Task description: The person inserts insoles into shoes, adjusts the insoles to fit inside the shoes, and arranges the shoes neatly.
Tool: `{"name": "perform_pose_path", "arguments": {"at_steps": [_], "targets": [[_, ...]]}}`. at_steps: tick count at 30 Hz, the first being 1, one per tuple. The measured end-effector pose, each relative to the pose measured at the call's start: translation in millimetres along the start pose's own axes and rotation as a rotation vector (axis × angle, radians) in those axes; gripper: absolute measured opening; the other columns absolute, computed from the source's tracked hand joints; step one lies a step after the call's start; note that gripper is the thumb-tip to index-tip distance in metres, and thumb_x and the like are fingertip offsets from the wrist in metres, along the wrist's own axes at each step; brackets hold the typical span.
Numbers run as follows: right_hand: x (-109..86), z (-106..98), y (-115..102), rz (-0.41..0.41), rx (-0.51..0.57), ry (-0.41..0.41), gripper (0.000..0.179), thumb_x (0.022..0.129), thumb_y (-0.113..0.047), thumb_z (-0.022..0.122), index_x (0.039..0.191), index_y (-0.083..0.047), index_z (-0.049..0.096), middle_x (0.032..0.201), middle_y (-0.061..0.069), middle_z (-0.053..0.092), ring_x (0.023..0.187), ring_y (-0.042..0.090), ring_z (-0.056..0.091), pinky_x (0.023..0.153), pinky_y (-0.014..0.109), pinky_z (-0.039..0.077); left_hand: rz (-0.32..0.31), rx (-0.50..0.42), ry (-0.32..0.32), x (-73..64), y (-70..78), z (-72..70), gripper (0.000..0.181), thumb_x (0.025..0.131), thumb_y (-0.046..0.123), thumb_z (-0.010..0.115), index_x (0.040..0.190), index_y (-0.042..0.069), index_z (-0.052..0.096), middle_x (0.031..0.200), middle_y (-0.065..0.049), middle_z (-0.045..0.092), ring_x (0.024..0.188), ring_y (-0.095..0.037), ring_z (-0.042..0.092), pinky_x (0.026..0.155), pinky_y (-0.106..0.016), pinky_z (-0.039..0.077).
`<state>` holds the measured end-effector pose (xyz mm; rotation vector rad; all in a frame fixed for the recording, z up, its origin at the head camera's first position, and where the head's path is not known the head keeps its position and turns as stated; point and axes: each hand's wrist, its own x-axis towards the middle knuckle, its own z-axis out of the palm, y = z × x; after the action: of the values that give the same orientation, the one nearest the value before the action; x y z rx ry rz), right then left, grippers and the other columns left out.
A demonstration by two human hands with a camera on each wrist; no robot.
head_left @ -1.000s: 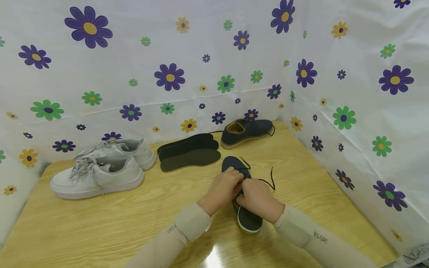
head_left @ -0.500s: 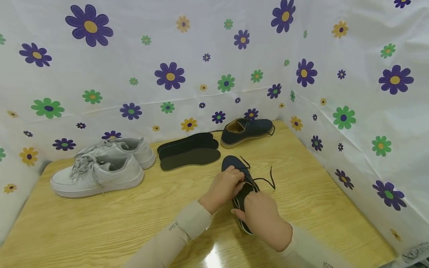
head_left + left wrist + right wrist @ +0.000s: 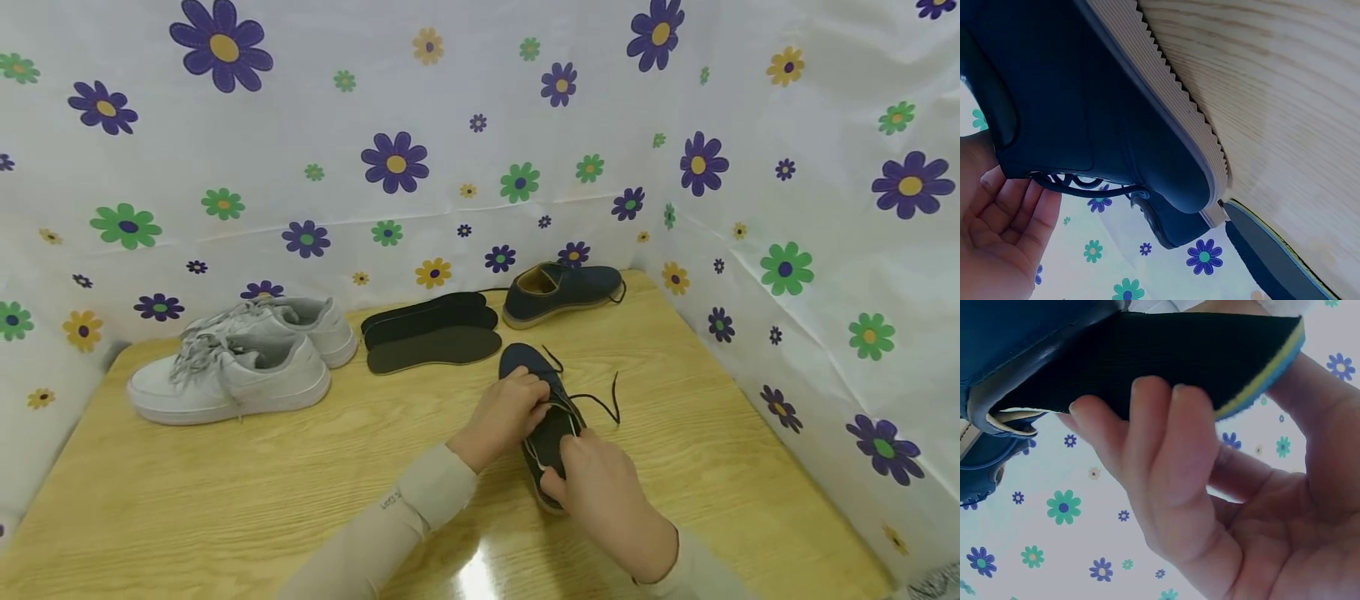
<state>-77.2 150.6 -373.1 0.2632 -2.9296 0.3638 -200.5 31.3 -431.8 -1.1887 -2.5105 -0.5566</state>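
Two hands are on one shoe (image 3: 521,358) in the head view: it sits on the table (image 3: 300,500), toe pointing away, with an insole (image 3: 551,437) in its opening. The left hand (image 3: 506,417) grips it behind the toe; the right hand (image 3: 611,500) holds the insole at the heel end. We judge that any hard push or pull there could swing the shoe round if the left hold slackened.

From the left wrist, we see fingers curled under the shoe's upper, close to the lace (image 3: 1085,189). A loop could snag on a fingertip, we think.

From the right wrist, the fingers curl against the insole, whose blue and yellow edge sticks out of the shoe; how firmly they pinch, we cannot tell. Forced at an angle, it could bow or catch on the collar (image 3: 1016,381), and a shallow hold could slip.
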Motion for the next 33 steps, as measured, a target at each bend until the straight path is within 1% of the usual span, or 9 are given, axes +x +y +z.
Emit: {"name": "perform_pose_path", "arguments": {"at_steps": [4, 6, 12, 17, 20, 24, 30, 32, 33], "targets": [[4.7, 4, 6, -0.032, 0.027, 0.035, 0.032, 0.075, -0.005, 0.070, 0.056, -0.013, 0.045, 0.056, 0.000, 0.041, 0.047, 0.011, 0.037, 0.041, 0.026, 0.033, 0.001, -0.002, 0.003, -0.9, -3.5, -1.3, 0.020, 0.087, 0.013, 0.072, 0.074, 0.014, 0.057, 0.074, 0.003, 0.056, 0.071, -0.012, 0.044, 0.060, -0.022, 0.040], [7.1, 7, 8, -0.035, 0.037, 0.052, 0.034, 0.074, -0.001, 0.068, 0.055, -0.014, 0.043, 0.055, -0.001, 0.039, 0.047, 0.011, 0.035, 0.040, 0.025, 0.031, -0.005, -0.007, -0.005, -0.9, -4.5, -1.3, 0.018, 0.087, 0.013, 0.072, 0.075, 0.014, 0.058, 0.075, 0.003, 0.057, 0.071, -0.012, 0.045, 0.060, -0.022, 0.041], [15.8, 14, 10, -0.025, 0.037, 0.059, 0.029, 0.079, -0.001, 0.066, 0.057, -0.011, 0.049, 0.057, 0.000, 0.042, 0.047, 0.011, 0.038, 0.041, 0.025, 0.032, -0.017, -0.040, -0.021, -1.9, -5.9, -1.9, 0.015, 0.088, 0.012, 0.071, 0.077, 0.013, 0.060, 0.077, 0.003, 0.058, 0.074, -0.012, 0.047, 0.061, -0.024, 0.043], [22.5, 20, 14, -0.052, 0.020, 0.066, 0.028, 0.081, -0.003, 0.069, 0.060, -0.009, 0.052, 0.058, 0.001, 0.045, 0.050, 0.012, 0.043, 0.043, 0.026, 0.036, -0.010, -0.046, -0.013, -1.4, -6.0, -0.9, 0.014, 0.088, 0.012, 0.070, 0.078, 0.013, 0.061, 0.077, 0.003, 0.059, 0.074, -0.012, 0.048, 0.062, -0.023, 0.044], [27.9, 23, 17, -0.070, 0.043, 0.066, 0.031, 0.081, -0.003, 0.070, 0.058, -0.010, 0.051, 0.058, 0.000, 0.045, 0.050, 0.012, 0.042, 0.044, 0.025, 0.036, -0.004, -0.042, -0.017, -0.4, -6.3, -0.7, 0.013, 0.088, 0.012, 0.070, 0.078, 0.013, 0.061, 0.078, 0.003, 0.059, 0.074, -0.012, 0.047, 0.062, -0.023, 0.044], [36.9, 26, 22, -0.081, 0.115, 0.032, 0.039, 0.081, -0.001, 0.069, 0.052, -0.012, 0.046, 0.053, -0.002, 0.041, 0.046, 0.010, 0.037, 0.044, 0.023, 0.031, -0.005, -0.052, -0.032, 0.8, -6.0, -1.3, 0.014, 0.089, 0.012, 0.069, 0.079, 0.013, 0.061, 0.077, 0.003, 0.059, 0.074, -0.012, 0.046, 0.062, -0.022, 0.042], [49.2, 28, 30, -0.106, 0.196, -0.042, 0.042, 0.082, -0.001, 0.071, 0.048, -0.012, 0.047, 0.047, -0.006, 0.033, 0.043, 0.008, 0.033, 0.046, 0.021, 0.026, -0.012, -0.069, -0.036, 1.4, -6.3, 0.0, 0.017, 0.090, 0.011, 0.068, 0.076, 0.013, 0.059, 0.074, 0.003, 0.055, 0.071, -0.012, 0.044, 0.061, -0.022, 0.041], [52.0, 30, 31, -0.095, 0.221, -0.077, 0.041, 0.083, -0.001, 0.070, 0.048, -0.010, 0.049, 0.047, -0.006, 0.035, 0.042, 0.009, 0.034, 0.046, 0.022, 0.026, -0.013, -0.071, -0.034, 1.6, -6.2, 0.1, 0.017, 0.090, 0.011, 0.067, 0.076, 0.013, 0.059, 0.074, 0.002, 0.055, 0.071, -0.012, 0.044, 0.062, -0.022, 0.041], [52.7, 31, 32, -0.088, 0.230, -0.096, 0.039, 0.083, -0.001, 0.071, 0.050, -0.009, 0.052, 0.048, -0.005, 0.039, 0.043, 0.009, 0.036, 0.046, 0.022, 0.029, -0.014, -0.072, -0.035, 1.7, -6.2, 0.1, 0.017, 0.090, 0.011, 0.067, 0.076, 0.014, 0.059, 0.075, 0.003, 0.055, 0.072, -0.012, 0.044, 0.062, -0.022, 0.041]]}}
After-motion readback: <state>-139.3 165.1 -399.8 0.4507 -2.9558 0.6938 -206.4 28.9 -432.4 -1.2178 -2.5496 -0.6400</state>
